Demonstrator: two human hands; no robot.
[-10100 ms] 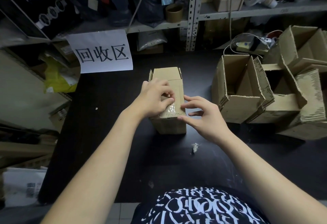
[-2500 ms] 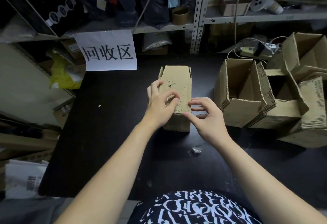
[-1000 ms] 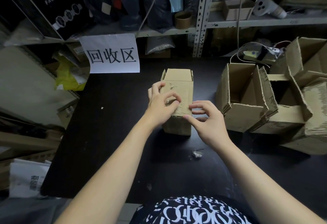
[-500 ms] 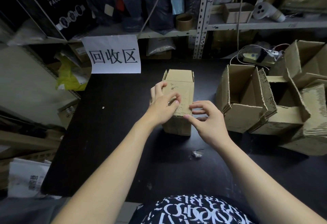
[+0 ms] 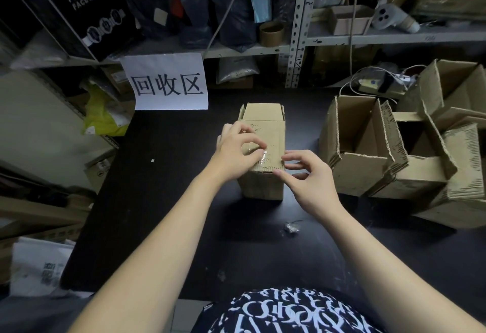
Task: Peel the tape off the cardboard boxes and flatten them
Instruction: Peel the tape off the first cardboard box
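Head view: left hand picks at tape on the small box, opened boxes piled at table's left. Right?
No. Head view: left hand picks at tape on the small box, but the opened boxes are piled at the table's right, not left.

The left hand [image 5: 236, 152] hides the near left top of the small box [image 5: 267, 128] and most of the tape [image 5: 262, 154] there. The open boxes [image 5: 368, 172] are cut off at the right edge. A crumpled scrap [image 5: 289, 227] is too small to identify.
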